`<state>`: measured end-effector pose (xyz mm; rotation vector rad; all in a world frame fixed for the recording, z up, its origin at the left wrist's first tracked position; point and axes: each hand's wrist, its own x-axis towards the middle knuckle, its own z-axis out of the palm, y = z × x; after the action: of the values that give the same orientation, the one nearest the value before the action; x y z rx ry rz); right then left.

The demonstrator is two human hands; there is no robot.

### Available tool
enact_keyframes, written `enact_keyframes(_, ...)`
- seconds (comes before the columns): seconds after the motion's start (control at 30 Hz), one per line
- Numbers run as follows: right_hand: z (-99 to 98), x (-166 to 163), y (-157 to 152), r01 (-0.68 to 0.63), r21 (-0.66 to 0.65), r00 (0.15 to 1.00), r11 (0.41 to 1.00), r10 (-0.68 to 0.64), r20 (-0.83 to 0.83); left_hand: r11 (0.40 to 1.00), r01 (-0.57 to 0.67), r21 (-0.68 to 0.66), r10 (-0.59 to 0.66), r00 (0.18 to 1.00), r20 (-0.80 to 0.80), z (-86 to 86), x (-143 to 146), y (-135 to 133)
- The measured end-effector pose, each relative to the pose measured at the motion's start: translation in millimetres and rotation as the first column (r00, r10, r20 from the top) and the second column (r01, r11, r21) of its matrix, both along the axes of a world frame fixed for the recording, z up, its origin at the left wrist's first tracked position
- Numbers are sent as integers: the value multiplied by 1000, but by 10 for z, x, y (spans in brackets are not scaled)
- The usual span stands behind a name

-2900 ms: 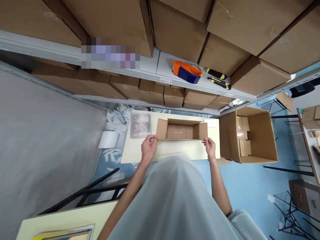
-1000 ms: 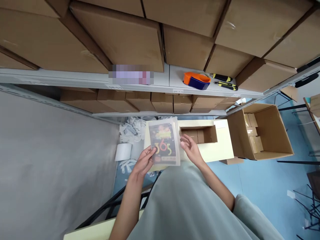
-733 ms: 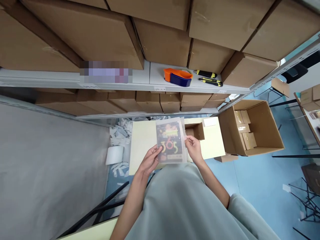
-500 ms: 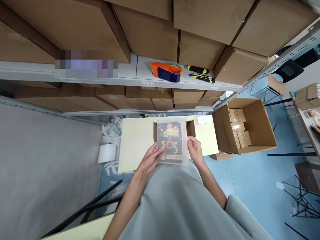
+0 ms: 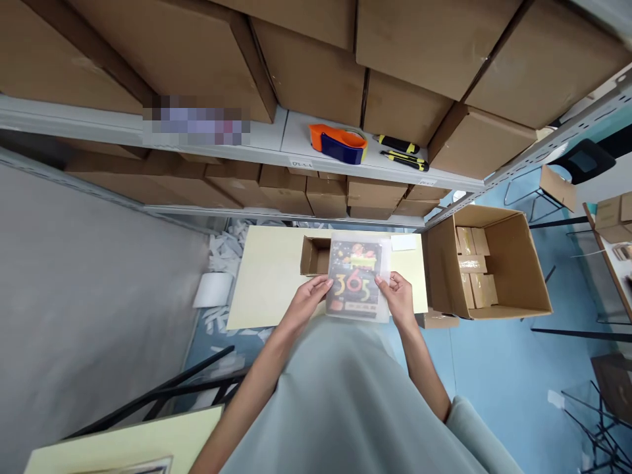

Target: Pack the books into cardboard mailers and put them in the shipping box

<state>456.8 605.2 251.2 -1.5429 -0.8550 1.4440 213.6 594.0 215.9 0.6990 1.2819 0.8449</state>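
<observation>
Between my hands is a dark book (image 5: 353,270) with a large colourful "365" on its cover, inside a translucent frosted sleeve. My left hand (image 5: 306,304) pinches its left edge, thumb on the front. The right edge is gripped by my right hand (image 5: 399,297), with the thumb pressed on the cover. Just behind the book, a small open cardboard box (image 5: 311,255) stands on the pale yellow table (image 5: 269,276); the book hides its right part. A white slip of paper (image 5: 403,243) lies at the table's back right.
Above the table, a metal shelf (image 5: 266,153) carries cardboard boxes, an orange and blue tape dispenser (image 5: 340,145) and black and yellow cutters (image 5: 402,160). A large open carton (image 5: 516,263) with small boxes stands at right. A white roll (image 5: 213,290) and paper scraps are at left.
The book has shifted to the right, uncovering the left part of the small box. My right thumb has moved from the sleeve's edge onto the cover. The camera view has tilted slightly.
</observation>
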Motion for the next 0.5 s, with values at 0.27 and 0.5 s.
enact_keyframes(0.27, 362, 79, 526, -262, 251, 895, 932, 137, 424, 922, 209, 325, 55, 761, -646, -474, -333, 258)
enact_keyframes(0.5, 378, -257, 1055, -755, 7, 348, 655, 392, 851, 850, 409, 332, 11, 617, -787, -777, -501, 232)
